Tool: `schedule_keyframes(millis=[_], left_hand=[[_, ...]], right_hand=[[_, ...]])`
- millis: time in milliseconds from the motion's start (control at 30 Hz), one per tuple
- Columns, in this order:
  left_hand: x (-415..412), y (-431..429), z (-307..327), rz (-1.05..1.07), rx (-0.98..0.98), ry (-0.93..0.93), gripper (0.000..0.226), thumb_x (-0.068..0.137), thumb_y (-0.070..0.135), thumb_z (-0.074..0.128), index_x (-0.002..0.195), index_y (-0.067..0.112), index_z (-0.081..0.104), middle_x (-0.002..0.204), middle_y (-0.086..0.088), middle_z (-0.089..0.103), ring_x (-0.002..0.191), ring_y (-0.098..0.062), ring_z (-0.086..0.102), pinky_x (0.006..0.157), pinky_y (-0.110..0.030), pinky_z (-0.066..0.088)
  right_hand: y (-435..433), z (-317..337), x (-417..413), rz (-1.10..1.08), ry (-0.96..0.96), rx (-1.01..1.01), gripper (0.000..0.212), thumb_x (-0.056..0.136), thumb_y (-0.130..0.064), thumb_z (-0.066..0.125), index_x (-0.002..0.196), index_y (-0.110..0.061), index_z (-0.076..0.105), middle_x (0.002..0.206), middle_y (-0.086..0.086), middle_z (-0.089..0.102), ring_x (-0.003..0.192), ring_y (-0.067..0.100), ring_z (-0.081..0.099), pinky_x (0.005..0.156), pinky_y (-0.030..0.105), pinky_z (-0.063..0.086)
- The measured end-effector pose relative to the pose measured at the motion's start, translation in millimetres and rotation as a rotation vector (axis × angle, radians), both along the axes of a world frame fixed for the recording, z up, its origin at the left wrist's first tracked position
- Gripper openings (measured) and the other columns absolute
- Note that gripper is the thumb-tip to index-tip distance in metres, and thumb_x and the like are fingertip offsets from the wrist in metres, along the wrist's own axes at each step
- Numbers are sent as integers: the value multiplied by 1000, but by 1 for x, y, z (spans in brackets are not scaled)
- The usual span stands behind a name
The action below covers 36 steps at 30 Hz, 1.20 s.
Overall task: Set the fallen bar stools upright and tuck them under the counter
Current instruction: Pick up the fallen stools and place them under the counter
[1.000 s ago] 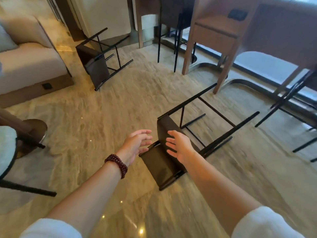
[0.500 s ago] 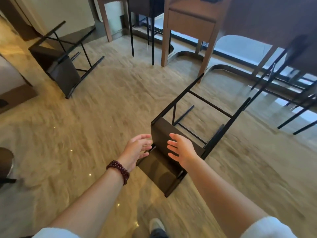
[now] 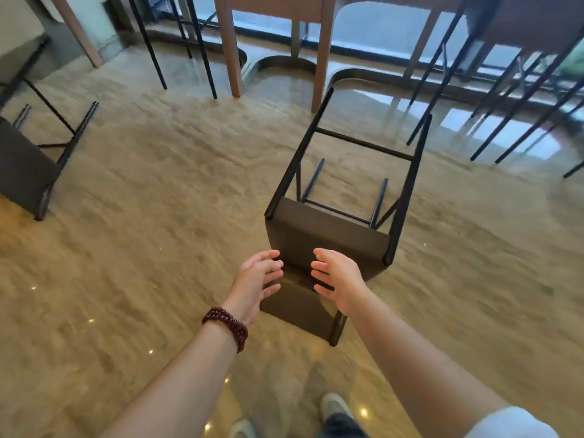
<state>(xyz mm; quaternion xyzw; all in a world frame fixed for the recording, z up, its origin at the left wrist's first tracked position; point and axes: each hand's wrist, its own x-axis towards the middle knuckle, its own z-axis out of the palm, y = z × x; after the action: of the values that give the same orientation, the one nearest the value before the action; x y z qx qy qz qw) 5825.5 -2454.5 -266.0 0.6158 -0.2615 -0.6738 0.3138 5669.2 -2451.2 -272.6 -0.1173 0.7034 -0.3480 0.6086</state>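
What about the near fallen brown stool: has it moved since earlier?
No. The fallen brown stool keeps one leg tip beside the wooden counter leg.

Dark brown stool (image 3: 325,238), black legs; floor (image 3: 164,197) seemingly veined beige.

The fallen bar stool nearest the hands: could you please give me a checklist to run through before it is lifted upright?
1. Hands free: ok. The left hand and right hand are open and hold nothing.
2. Grip on the near bar stool: not ok. No fingers are curled round it.
3. Stool legs free of the wooden counter leg: cannot tell. One leg tip lies right by it.
4. Feet apart from the stool: ok. The shoe is short of it.
5. Second bar stool upright: not ok. It lies on the floor at the left.
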Motion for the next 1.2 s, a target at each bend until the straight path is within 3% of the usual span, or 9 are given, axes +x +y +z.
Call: schedule_keyframes(millis=[233,433,533,633,800,967,1033,1133,1200], left_hand=[[3,-1,-128,-51,34,43,22,90,10,55,106,22,63,116,-7,64,107,-21,61,87,-36,50],[-6,6,-273,-71,34,16,22,93,10,47,105,23,60,117,-6,62,110,-20,58,94,-38,48],[-14,7,-345,-72,45,14,25,92,8,49,110,21,60,120,-6,60,114,-22,55,97,-39,46],[-23,6,-403,-69,69,26,29,93,9,48,118,19,59,122,-7,58,116,-22,53,98,-40,45],[-34,-1,-479,-59,91,59,36,96,11,41,131,14,52,125,-9,57,119,-23,51,95,-38,43],[-40,0,-527,-26,152,89,33,96,14,45,128,13,52,125,-7,56,122,-24,48,100,-40,40],[-42,4,-538,-15,181,80,21,95,16,46,114,15,56,115,-5,58,113,-22,51,99,-40,40],[-48,9,-555,27,249,112,12,92,15,47,83,18,53,83,-1,52,73,-15,47,68,-32,41],[-54,11,-568,72,283,152,12,90,14,47,79,18,47,77,-3,41,65,-16,37,61,-31,36]], right_hand=[[15,-126,2,-55,70,13,27,96,-24,54,122,-21,61,115,3,63,109,20,59,96,42,50],[22,-267,-18,-65,103,25,26,97,-24,54,122,-19,59,114,4,62,106,20,59,88,35,49],[28,-339,-24,-69,102,30,23,95,-27,57,117,-20,60,111,3,63,103,18,59,83,32,49],[32,-400,-32,-96,109,19,15,96,-23,56,110,-22,61,112,2,62,104,19,59,88,35,50],[34,-478,-48,-135,135,-17,14,97,-25,53,108,-21,61,103,1,64,99,18,59,93,38,48],[40,-524,-56,-159,131,-24,9,96,-18,52,99,-19,60,106,6,62,106,24,56,98,41,46],[46,-538,-58,-170,137,-10,11,96,-17,52,103,-16,61,105,7,60,110,26,55,98,40,45],[54,-557,-61,-182,135,9,23,94,-19,55,116,-12,61,111,7,61,105,23,55,91,36,46],[57,-568,-65,-199,145,18,23,93,-20,56,115,-13,61,111,8,61,102,22,55,86,34,47]])
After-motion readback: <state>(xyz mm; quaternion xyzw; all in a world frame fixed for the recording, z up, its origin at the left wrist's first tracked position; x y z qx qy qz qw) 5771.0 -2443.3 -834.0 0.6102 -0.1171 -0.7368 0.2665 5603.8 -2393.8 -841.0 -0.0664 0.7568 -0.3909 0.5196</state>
